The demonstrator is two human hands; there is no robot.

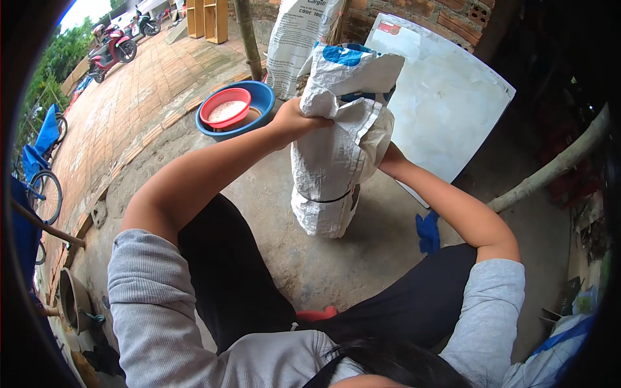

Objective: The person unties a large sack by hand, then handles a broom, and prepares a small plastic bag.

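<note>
A white woven sack (321,158) stands upright on the concrete floor between my legs, wrapped round a tall bundle whose contents are hidden. A thin black band circles its lower part, and blue print shows near its folded top. My left hand (299,121) is closed on the sack's upper left side, with the thumb pressed over a crumpled fold. On the opposite side, my right hand (391,160) reaches in against the sack's loose edge. Its fingers are hidden behind the material, so their grip does not show.
Beyond my left hand sits a blue basin (262,97) holding a red basin (225,108) with pale contents. A white panel (446,97) lies behind the bundle at right. Another printed sack (299,48) and a wooden pole (247,39) stand at the back. A blue cloth (427,233) lies at right.
</note>
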